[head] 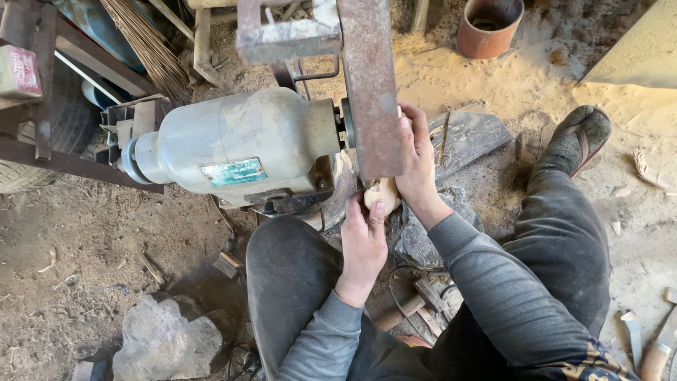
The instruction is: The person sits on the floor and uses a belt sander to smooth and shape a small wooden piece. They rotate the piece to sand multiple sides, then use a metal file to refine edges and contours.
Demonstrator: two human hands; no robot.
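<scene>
Both the left hand point(364, 243) and the right hand point(416, 159) grip a small pale wooden piece point(381, 193) against the rusty sanding belt point(371, 85) beside the grey electric motor point(240, 152); fingers so near could slip and get scraped.

A rough dirt-floor workshop: grey motor grinder point(240, 152), sawdust point(493, 81), rusty steel frame point(42, 92), scattered chisels point(652, 349).

Both arms wear grey long sleeves point(486, 275) with ribbed cuffs at the wrists. The trousers point(564, 247) are dark grey and dusty. A patterned black and gold hem shows at the waist. The right foot wears a worn, dusty sandal point(578, 137). The left hand point(364, 243) and right hand point(417, 159) are bare.
</scene>
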